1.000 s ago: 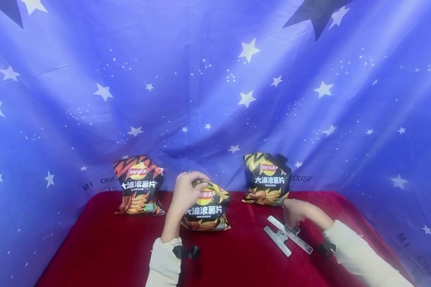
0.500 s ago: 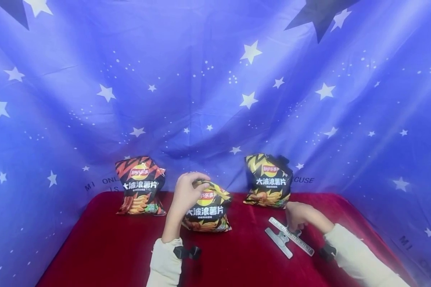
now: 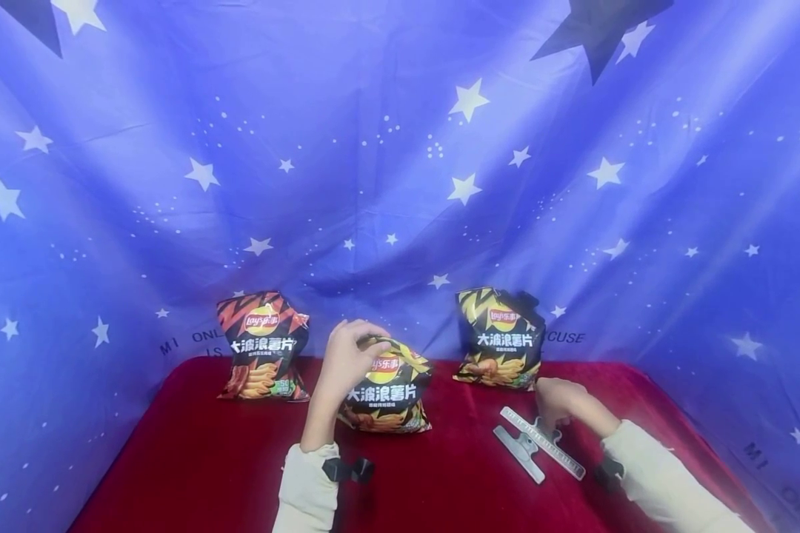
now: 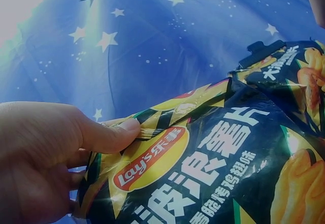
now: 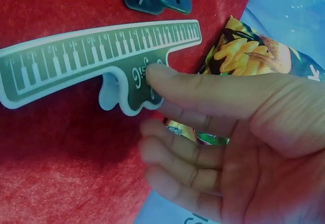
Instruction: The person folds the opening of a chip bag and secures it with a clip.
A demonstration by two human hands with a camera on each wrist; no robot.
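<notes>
My left hand (image 3: 350,363) pinches the folded top edge of a black and yellow chip bag (image 3: 383,400) at the middle of the table. In the left wrist view, the thumb lies on the fold (image 4: 167,115) above the logo; the fingertips are hidden behind the bag. To the right, my right hand (image 3: 560,400) pinches the handle of a long bag clip (image 5: 101,56) printed with piano keys, thumb on top. Its other fingers are loosely bent below. A second grey clip (image 3: 520,453) lies beside it, nearer the front.
A black and red chip bag (image 3: 260,352) stands at the back left. Another black and yellow bag (image 3: 500,344) stands at the back right, a dark clip (image 4: 261,51) on its top. A blue starry cloth (image 3: 373,185) hangs behind the red-covered table (image 3: 193,459).
The head view has shifted slightly, so everything sits a little lower and further right in it. Both hands keep their grips, with no clear movement against the table.
</notes>
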